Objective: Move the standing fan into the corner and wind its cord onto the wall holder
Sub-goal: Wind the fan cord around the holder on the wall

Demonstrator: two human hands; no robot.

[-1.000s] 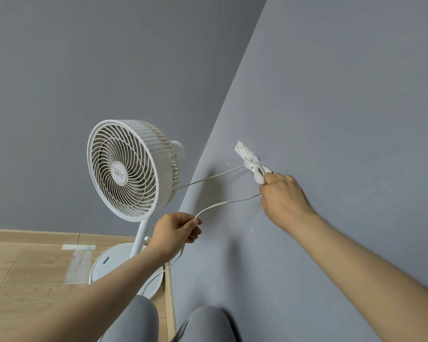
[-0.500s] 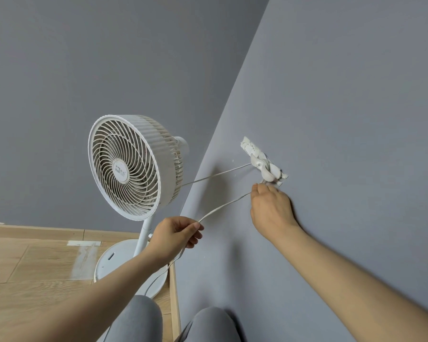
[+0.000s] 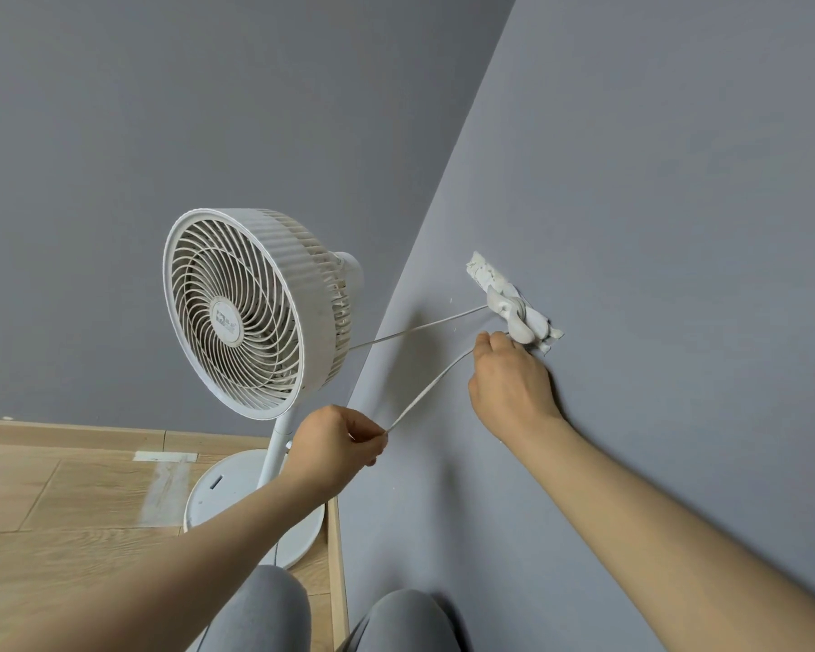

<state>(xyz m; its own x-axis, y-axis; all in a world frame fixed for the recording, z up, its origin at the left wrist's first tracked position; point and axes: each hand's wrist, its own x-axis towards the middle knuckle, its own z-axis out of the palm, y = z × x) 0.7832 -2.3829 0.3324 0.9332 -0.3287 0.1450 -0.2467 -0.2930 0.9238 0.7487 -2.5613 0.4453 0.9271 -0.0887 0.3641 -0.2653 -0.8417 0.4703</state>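
The white standing fan [image 3: 250, 312] stands in the corner where two grey walls meet, its round base [image 3: 236, 491] on the wooden floor. A thin white cord [image 3: 419, 327] runs taut from behind the fan head to the white wall holder [image 3: 514, 308] on the right wall, where it is looped. A second stretch of the cord runs from the holder down to my left hand [image 3: 335, 449], which pinches it. My right hand [image 3: 509, 388] grips the cord just under the holder's lower end, against the wall.
My two grey-trousered knees [image 3: 264, 609] are at the bottom, close to the right wall. A wooden skirting board [image 3: 337, 548] runs along the wall foot. A pale tape patch [image 3: 165, 487] marks the floor left of the fan base.
My right hand has dropped from the holder's lower hook to just beneath it, leaving loops of cord on the holder. The cord between my hands has drawn tighter. My left hand barely moved.
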